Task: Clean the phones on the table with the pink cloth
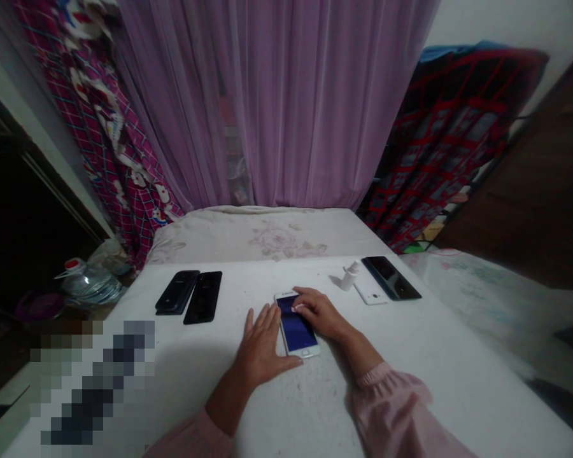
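A white smartphone lies face up on the white-covered table, its screen lit dark blue. My left hand rests flat with fingers spread along the phone's left side, the thumb by its bottom edge. Over the upper part of the screen, my right hand has its fingers curled together. A small pale bit shows at those fingertips; it is too small to name. Just beyond the right hand stands a small white spray bottle. Beside it lies another white phone, partly hidden by the bottle.
A dark phone lies at the right. Two more stand out at the left: a dark blue phone and a black phone. Purple curtains hang behind the table. A large plastic water bottle is at the left, off the table.
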The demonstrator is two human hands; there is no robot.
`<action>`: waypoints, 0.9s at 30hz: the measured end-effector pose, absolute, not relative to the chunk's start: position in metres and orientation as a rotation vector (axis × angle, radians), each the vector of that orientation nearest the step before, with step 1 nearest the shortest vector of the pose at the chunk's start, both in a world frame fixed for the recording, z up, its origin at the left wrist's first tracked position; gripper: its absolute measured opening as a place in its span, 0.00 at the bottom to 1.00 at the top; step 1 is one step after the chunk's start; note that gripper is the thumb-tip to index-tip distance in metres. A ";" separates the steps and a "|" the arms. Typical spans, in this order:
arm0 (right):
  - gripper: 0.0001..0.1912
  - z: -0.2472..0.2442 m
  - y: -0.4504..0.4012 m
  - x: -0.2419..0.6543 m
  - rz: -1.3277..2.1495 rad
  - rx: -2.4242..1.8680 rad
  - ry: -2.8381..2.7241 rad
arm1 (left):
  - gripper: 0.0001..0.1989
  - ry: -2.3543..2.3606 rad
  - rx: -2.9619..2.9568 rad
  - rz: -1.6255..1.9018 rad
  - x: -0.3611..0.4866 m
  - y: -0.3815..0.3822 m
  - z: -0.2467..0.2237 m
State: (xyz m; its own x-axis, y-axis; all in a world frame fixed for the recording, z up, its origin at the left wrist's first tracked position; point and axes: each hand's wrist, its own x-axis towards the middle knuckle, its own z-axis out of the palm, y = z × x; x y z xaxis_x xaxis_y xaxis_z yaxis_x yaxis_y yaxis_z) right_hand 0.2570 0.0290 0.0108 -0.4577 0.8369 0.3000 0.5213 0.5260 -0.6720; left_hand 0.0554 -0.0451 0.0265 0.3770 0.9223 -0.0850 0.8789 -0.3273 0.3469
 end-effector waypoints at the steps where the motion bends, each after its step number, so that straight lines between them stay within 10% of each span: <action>1: 0.11 0.011 0.025 0.261 0.685 -1.067 -2.178 | 0.53 1.579 2.305 0.172 0.055 -0.045 0.027; 27: 0.12 0.015 0.025 0.264 0.804 -1.045 -2.227 | 0.52 1.532 2.318 0.187 0.053 -0.045 0.026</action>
